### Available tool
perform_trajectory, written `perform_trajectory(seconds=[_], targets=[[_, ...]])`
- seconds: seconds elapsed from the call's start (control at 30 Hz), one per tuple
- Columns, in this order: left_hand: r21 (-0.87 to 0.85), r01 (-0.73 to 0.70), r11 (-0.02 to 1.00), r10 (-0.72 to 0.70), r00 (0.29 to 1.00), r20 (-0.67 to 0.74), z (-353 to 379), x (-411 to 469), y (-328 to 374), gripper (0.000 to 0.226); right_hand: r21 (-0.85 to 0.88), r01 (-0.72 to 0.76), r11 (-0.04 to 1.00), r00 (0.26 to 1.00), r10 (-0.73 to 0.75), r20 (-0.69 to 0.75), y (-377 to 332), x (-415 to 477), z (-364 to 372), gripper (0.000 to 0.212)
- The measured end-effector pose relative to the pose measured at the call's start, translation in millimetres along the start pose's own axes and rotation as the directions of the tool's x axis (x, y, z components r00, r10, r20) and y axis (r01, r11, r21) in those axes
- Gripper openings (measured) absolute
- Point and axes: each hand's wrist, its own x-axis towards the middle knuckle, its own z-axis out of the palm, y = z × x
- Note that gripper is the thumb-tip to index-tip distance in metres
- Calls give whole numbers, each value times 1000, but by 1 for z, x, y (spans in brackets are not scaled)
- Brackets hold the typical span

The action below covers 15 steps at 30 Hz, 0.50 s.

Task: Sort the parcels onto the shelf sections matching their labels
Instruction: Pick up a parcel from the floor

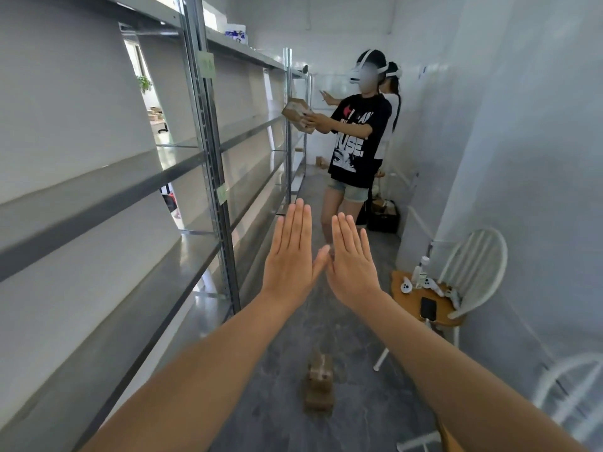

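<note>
Parcels (319, 384): small brown stack on the grey floor (270, 402), low centre, between the two forearms. Blurred, labels unreadable, box count unclear. Metal shelving (208, 138) runs along the left, pale tags on the uprights illegible. Left hand (288, 252) and right hand (350, 259) held out flat, backs to camera, fingers straight and together, thumb tips nearly meeting, holding nothing. Further down the aisle a person in a headset (357, 138) holds another brown parcel (298, 115) at the shelf; a second person behind is mostly hidden.
</note>
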Motion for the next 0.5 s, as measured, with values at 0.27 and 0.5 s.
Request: perform_trajectory(seconds=[0.27, 0.5], targets=[[-91, -81, 993, 83, 996, 20, 57, 53, -27, 76, -50, -148, 988, 989, 149, 13, 16, 49, 30, 82], [-162, -156, 974, 166, 985, 50, 98, 79, -40, 76, -111, -222, 969, 970, 231, 73, 30, 71, 49, 75]])
